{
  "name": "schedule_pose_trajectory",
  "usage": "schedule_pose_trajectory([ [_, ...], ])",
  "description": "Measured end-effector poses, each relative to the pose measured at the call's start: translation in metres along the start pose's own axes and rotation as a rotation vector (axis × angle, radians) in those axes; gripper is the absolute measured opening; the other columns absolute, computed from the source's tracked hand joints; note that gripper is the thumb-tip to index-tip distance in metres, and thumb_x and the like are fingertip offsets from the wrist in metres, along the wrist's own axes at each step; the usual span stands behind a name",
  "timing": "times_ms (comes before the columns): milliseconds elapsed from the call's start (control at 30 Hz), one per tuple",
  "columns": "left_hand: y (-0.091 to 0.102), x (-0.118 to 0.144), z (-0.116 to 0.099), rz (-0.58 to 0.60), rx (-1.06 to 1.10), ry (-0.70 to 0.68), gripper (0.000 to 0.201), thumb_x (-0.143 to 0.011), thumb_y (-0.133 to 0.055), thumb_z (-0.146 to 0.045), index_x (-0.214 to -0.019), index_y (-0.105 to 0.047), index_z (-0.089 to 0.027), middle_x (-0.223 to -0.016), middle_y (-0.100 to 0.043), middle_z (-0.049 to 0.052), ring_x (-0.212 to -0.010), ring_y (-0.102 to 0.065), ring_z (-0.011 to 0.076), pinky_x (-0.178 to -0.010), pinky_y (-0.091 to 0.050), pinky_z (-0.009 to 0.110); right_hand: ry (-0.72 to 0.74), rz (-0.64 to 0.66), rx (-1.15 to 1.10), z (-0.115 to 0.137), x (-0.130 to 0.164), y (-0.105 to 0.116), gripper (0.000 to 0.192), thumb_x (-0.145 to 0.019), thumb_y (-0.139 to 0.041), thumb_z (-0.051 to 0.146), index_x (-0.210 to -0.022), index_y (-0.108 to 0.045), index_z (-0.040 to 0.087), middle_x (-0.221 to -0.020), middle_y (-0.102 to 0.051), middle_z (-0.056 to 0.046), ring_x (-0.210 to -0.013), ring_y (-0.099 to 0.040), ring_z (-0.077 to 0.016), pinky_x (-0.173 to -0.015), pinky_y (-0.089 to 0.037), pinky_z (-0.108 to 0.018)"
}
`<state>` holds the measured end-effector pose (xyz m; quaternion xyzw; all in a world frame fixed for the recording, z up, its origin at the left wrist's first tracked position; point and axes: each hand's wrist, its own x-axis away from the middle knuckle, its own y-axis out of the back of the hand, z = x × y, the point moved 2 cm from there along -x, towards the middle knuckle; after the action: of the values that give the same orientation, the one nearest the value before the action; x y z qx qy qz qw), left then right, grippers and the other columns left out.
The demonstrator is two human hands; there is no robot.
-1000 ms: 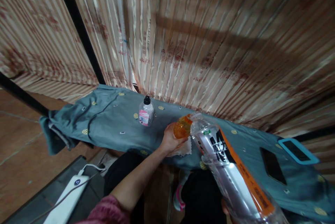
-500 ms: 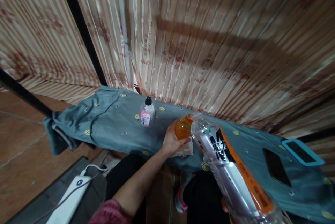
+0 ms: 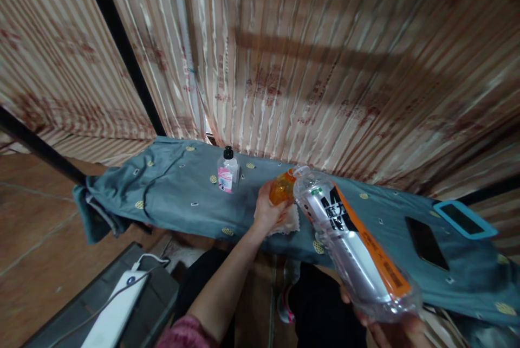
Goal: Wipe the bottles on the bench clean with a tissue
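Left hand (image 3: 268, 211): fingers wrapped round orange bottle (image 3: 281, 189), over desk (image 3: 174, 196). Right hand (image 3: 388, 330): fingers holding clear bottle (image 3: 357, 247) near base, tilted, mouth at orange bottle's mouth.

I log remotely: one home-like room, exact type undetermined. Evidence: striped curtain (image 3: 268, 131) with reddish floral print; slim black pole (image 3: 122, 44); narrow cloth-draped table (image 3: 170, 191), pineapple motif; brown tiled floor (image 3: 36, 245); dark phone (image 3: 426, 242).
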<state>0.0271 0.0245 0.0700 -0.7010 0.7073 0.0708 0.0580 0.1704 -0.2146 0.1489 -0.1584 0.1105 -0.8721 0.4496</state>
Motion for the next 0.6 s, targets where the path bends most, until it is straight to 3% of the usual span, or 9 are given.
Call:
schedule_pose_trajectory([
  [100,-0.0023,0.0009,0.0023,-0.030,0.011,0.005,0.064,-0.063,-0.096,-0.022,-0.121,-0.069,-0.019,-0.126,-0.074,0.011,-0.125,-0.068,0.0328,-0.115,-0.051,0.050,-0.001,0.043,0.006,-0.0001,-0.0022,0.0008,0.077,-0.054,-0.092,0.081,-0.105,-0.072,0.027,-0.080,-0.079,-0.005,-0.062,-0.068,-0.0192,-0.048,-0.047,-0.021],
  [233,-0.0047,0.0020,0.0038,-0.056,0.034,0.021,0.067,-0.062,-0.094,-0.016,-0.124,-0.068,-0.018,-0.127,-0.074,0.011,-0.126,-0.068,0.0326,-0.116,-0.051,0.049,0.016,0.004,-0.017,0.0006,-0.0016,-0.0005,0.086,-0.050,-0.094,0.079,-0.116,-0.069,0.029,-0.092,-0.081,-0.004,-0.062,-0.070,-0.0177,-0.045,-0.045,-0.020],
  [333,-0.0057,0.0017,0.0035,-0.056,0.044,0.018,0.064,-0.062,-0.093,-0.013,-0.121,-0.069,-0.017,-0.126,-0.074,0.012,-0.126,-0.068,0.0326,-0.116,-0.050,0.049,0.026,-0.048,-0.020,0.0000,-0.0010,-0.0013,0.085,-0.047,-0.095,0.080,-0.110,-0.069,0.028,-0.092,-0.081,-0.003,-0.059,-0.070,-0.0165,-0.044,-0.046,-0.020],
  [600,0.0036,-0.0038,0.0002,-0.052,0.030,0.036,0.059,-0.055,-0.098,-0.020,-0.108,-0.073,-0.019,-0.123,-0.074,0.010,-0.129,-0.066,0.0337,-0.117,-0.048,0.050,0.006,-0.010,-0.040,-0.0021,-0.0033,-0.0035,0.085,-0.051,-0.093,0.081,-0.117,-0.071,0.032,-0.093,-0.081,-0.001,-0.062,-0.069,-0.0165,-0.046,-0.046,-0.021],
])
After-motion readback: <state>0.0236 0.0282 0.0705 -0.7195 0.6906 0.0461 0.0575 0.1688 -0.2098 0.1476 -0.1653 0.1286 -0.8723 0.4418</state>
